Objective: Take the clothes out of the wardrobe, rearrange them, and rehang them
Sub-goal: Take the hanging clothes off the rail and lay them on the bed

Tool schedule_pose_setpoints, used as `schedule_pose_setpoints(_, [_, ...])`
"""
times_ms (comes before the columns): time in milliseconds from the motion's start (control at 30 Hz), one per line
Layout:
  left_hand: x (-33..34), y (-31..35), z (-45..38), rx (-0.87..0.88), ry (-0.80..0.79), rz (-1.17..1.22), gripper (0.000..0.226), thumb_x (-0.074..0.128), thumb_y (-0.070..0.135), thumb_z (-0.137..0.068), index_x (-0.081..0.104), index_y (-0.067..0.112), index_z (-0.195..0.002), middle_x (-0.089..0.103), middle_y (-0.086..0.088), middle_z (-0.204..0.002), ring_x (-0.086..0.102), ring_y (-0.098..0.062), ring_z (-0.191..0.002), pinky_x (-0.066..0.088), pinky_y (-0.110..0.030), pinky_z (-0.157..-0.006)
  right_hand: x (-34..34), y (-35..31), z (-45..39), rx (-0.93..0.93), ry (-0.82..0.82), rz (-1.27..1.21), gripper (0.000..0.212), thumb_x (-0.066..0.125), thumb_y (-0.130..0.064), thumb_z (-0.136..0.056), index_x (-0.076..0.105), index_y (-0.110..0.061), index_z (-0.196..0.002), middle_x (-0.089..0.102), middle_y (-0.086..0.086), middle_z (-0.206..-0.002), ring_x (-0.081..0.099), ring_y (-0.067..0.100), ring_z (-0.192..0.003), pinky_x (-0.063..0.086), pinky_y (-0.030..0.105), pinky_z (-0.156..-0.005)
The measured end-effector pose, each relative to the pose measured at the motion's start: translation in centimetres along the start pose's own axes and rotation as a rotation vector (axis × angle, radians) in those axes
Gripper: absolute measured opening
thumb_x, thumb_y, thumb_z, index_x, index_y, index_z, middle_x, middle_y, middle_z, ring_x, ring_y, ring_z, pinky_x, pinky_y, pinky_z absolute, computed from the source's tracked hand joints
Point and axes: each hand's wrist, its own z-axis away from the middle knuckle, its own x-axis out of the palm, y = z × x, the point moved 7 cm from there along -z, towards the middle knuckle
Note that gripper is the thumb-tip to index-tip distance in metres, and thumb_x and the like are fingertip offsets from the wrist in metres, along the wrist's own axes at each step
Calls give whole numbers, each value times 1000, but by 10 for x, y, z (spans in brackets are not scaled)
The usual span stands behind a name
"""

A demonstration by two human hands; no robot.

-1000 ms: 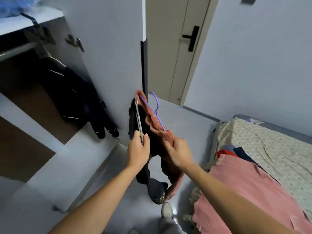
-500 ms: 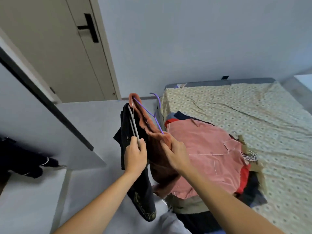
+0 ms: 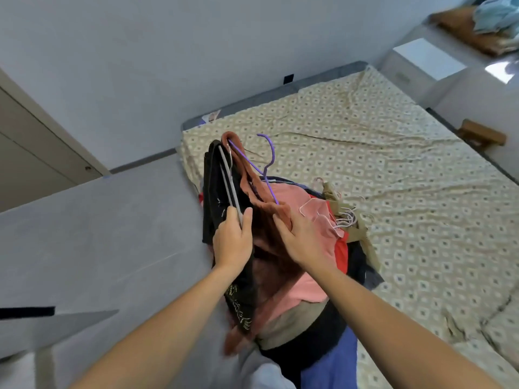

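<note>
- Bed, patterned beige sheet, fills the right side; grey floor to its left.
- Pile of clothes on the bed's near left edge, pink garment on top, red, khaki and dark pieces under it; a cluster of pale hangers lies on the pile.
- Rust-brown garment held up over the pile's left edge, draped on a purple hanger. Hanger's long axis runs from upper left away from the person down toward the right hand; hook curls upward, toward the far wall.
- Black garment just left of it, on a grey hanger, bar running the same slant, cloth hanging down past the left wrist.
- Left hand: fingers and thumb curled round the near end of the grey hanger, pinching it.
- Right hand: fingers curled into the rust-brown cloth at the purple hanger's near end, gripping it.
</note>
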Motion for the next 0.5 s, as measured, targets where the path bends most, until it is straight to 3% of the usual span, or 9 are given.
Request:
schedule_pose_setpoints(67, [35,18,-10,25,-51,-26,53,23,70,-97,33,21,-81,47,5,-64,51,-32,-62,31,-42,-58,-18,33,-7,37,42,26,24,61,-25,-104,64,-41,-121,69,-13,-96,51,-6,-88,41,8,-81])
schedule_pose_setpoints(100, [52,24,-13,40,-73,-34,53,23,70,-96,35,20,-82,48,6,-64,49,-29,-61,30,-40,-58,-26,50,-10,68,53,41,22,60,-28,-104,66,-41,-121,67,-18,-95,50,-6,-88,43,9,-84])
schedule_pose_setpoints(167, [88,33,-15,53,-133,-40,57,22,73,-95,37,19,-84,49,4,-66,54,-31,-63,36,-42,-58,-38,86,-12,141,68,81,26,54,-42,-105,64,-44,-130,70,-16,-104,60,6,-97,51,32,-87])
schedule_pose_setpoints(200, [107,37,-14,51,-171,-47,59,22,74,-94,38,18,-85,51,3,-67,58,-34,-67,40,-44,-59,-45,100,-12,168,69,90,29,54,-44,-105,62,-45,-132,70,-14,-102,64,13,-97,51,37,-83])
schedule_pose_setpoints(300, [157,53,-10,73,-296,-120,63,23,75,-93,42,15,-93,60,-4,-76,63,-36,-77,48,-48,-67,-69,138,-10,244,71,195,30,53,-45,-105,60,-33,-132,74,-2,-100,69,25,-94,51,39,-74])
schedule_pose_setpoints(367, [180,64,-8,142,-377,-214,59,25,74,-96,43,17,-97,64,-6,-85,64,-34,-82,51,-47,-69,-86,161,-7,315,63,382,33,46,-51,-106,57,-21,-115,72,8,-92,69,36,-87,50,44,-66])
schedule_pose_setpoints(433, [193,69,-10,192,-427,-291,51,29,69,-99,44,20,-100,63,-4,-90,64,-31,-86,54,-48,-69,-102,177,-5,371,79,461,33,41,-49,-108,49,-18,-106,67,9,-91,67,39,-81,50,45,-63])
schedule_pose_setpoints(500, [195,75,-16,226,-441,-331,41,37,63,-102,45,23,-102,60,0,-90,61,-27,-89,52,-44,-65,-113,177,-5,349,93,505,29,41,-46,-109,48,-18,-110,66,6,-88,65,38,-77,51,45,-65])
